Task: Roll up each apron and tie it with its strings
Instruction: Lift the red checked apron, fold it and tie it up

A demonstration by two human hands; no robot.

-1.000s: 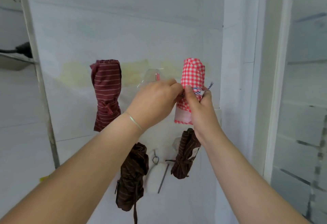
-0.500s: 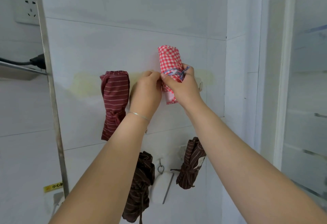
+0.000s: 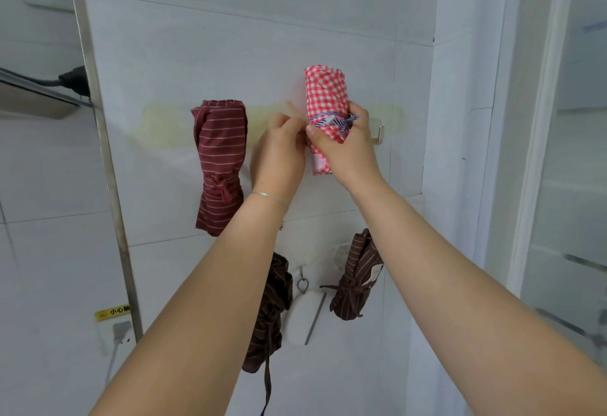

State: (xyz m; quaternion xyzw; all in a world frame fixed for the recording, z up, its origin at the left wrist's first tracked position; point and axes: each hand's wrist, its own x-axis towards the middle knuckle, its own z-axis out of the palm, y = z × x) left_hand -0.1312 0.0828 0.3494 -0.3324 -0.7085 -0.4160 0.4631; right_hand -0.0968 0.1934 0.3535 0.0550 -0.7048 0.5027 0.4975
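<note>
A rolled red-and-white checked apron (image 3: pixel 325 93) is held upright against the white tiled wall. My right hand (image 3: pixel 345 149) grips its middle, where a blue-and-white striped string (image 3: pixel 331 120) is tied round the roll. My left hand (image 3: pixel 279 149) is just left of the roll, fingers curled at the string and a clear plastic hook; what it pinches is hidden. A rolled maroon striped apron (image 3: pixel 219 166) hangs tied to the left. Two rolled dark brown striped aprons (image 3: pixel 271 310) (image 3: pixel 356 281) hang tied lower down.
A metal hook (image 3: pixel 379 133) sticks out of the wall right of my right hand. A ring hook and white holder (image 3: pixel 303 304) sit between the brown aprons. A metal pole (image 3: pixel 98 139) runs down the left; a glass door (image 3: pixel 565 153) stands right.
Both hands have carried the checked roll up and leftwards toward the clear hook on the wall. The view has tilted upward, showing the socket at top left.
</note>
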